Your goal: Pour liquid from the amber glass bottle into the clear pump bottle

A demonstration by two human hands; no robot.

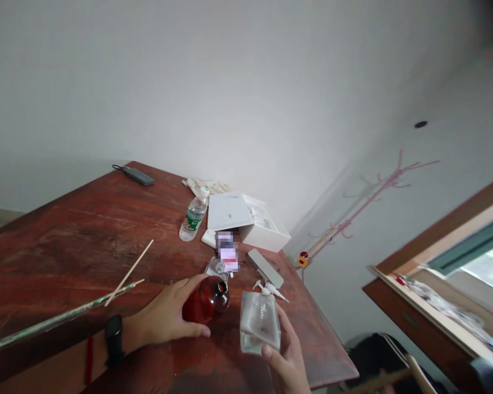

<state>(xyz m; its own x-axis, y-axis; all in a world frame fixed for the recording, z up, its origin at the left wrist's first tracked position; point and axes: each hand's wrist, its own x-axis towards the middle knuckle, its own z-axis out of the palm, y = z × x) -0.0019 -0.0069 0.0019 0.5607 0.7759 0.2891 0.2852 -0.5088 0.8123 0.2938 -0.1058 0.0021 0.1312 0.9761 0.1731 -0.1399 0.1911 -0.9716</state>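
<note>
My left hand (164, 317), with a black watch and a red string on the wrist, grips a dark amber glass bottle (205, 301) on its side, close above the tabletop. Just to the right, my right hand (287, 361) holds a clear square glass bottle (259, 323) with no cap, its neck hidden by the tilt of the view. A white pump head (271, 290) lies just beyond that bottle. A small clear glass bottle (216, 268) sits just beyond the amber one, next to a pixelated, unreadable item (227, 251).
The reddish wooden table (66, 246) holds a water bottle (194, 216), a white box (267, 224), a grey power bank (137, 176), a grey flat device (265, 268), thin wooden sticks (128, 273) and a long green-striped rod (57, 323). A wall lies beyond; a window frame (435, 246) stands right.
</note>
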